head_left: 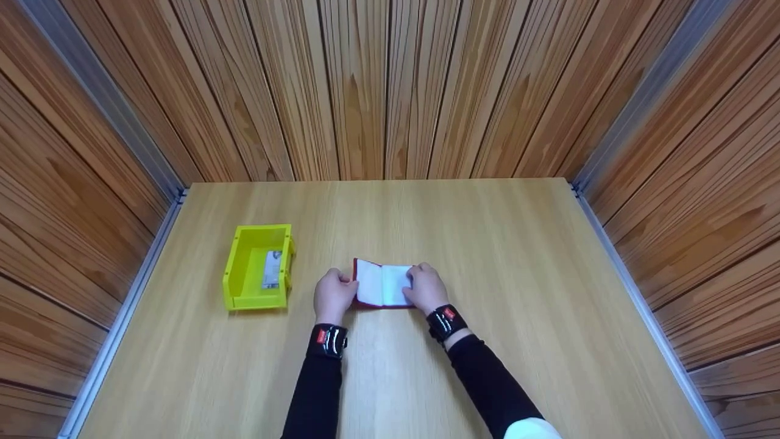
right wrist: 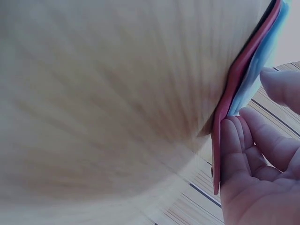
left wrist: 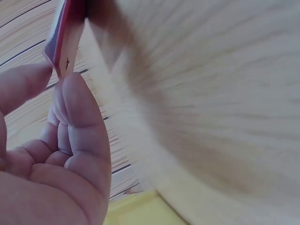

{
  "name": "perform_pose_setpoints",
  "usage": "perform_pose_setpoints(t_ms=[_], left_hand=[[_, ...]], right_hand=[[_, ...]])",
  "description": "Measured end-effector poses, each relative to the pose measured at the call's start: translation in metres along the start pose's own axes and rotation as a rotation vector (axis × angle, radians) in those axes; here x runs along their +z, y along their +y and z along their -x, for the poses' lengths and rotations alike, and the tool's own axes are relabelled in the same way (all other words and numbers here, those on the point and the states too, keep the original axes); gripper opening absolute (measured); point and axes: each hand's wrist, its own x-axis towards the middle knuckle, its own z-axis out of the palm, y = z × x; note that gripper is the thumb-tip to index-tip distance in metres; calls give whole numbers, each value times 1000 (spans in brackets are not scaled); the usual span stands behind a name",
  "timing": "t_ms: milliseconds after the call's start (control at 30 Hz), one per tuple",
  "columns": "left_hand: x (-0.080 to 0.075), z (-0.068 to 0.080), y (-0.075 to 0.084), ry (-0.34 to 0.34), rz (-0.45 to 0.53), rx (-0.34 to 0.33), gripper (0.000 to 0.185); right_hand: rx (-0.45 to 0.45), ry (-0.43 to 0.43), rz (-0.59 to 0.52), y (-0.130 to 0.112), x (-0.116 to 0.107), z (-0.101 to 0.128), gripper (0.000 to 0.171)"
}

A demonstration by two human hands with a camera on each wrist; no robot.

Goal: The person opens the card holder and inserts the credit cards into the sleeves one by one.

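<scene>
A small notebook (head_left: 382, 284) with a red cover lies open at the middle of the table, white pages facing up. My left hand (head_left: 335, 292) pinches its left edge between thumb and fingers; the left wrist view shows the raised edge of the red cover (left wrist: 64, 42) at the fingertips. At the right side, my right hand (head_left: 426, 288) holds the pages, thumb on top. In the right wrist view, some fingers lie against the inside of the red cover (right wrist: 225, 103), beside the bluish-white pages (right wrist: 255, 65).
To the left stands a yellow-green bin (head_left: 256, 302) with a white and grey printed card or packet (head_left: 272, 269) inside. The wooden table (head_left: 518, 256) is bounded by wood-panelled walls (head_left: 390, 91) with metal rails along both sides.
</scene>
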Motion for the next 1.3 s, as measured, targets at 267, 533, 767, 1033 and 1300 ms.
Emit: perform_pose_setpoints(t_ms=[267, 533, 767, 1033, 1300], left_hand=[[-17, 2, 12, -18, 32, -29, 18], [-58, -5, 20, 77, 25, 34, 20], [-96, -18, 7, 279, 63, 130, 18], [-119, -33, -14, 274, -39, -19, 29], [-127, -43, -32, 167, -117, -127, 35]], right_hand=[[15, -14, -2, -1, -1, 1, 32], [11, -4, 4, 0, 1, 0, 32], [9, -2, 1, 0, 2, 0, 32], [24, -14, -1, -1, -1, 0, 33], [29, -26, 1, -1, -1, 0, 34]])
